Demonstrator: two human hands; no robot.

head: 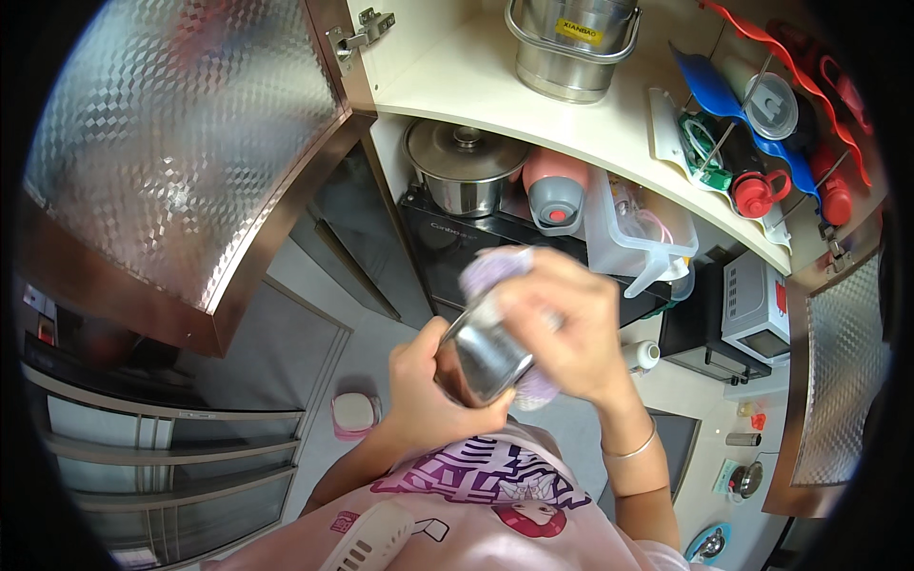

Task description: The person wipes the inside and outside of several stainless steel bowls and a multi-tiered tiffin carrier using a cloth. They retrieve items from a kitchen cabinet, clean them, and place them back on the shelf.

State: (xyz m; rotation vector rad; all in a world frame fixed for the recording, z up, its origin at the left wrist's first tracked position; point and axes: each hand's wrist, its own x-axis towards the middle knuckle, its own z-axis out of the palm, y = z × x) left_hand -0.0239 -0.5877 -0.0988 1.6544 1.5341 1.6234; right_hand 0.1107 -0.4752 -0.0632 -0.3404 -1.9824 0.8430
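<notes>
My left hand (421, 392) grips a shiny stainless steel container (493, 353) in front of my chest, thumb along its near edge. Its exact kind is hard to tell. A lilac cloth (493, 271) is bunched in my right hand (578, 328), which presses over the container's right side and is blurred by motion. Part of the cloth also hangs below that hand. Beyond my hands, a lidded steel pot (468, 171) and a pink-and-grey flask (557, 189) stand under the cabinet shelf (443, 86).
Frosted-glass cabinet doors (178, 157) swing out at left and right. On the shelf are a steel pail (571, 50) and a bottle rack (714, 86). A clear plastic bin (621, 243) juts out below. A microwave (757, 307) stands at right, and a pink-rimmed stool (355, 414) below left.
</notes>
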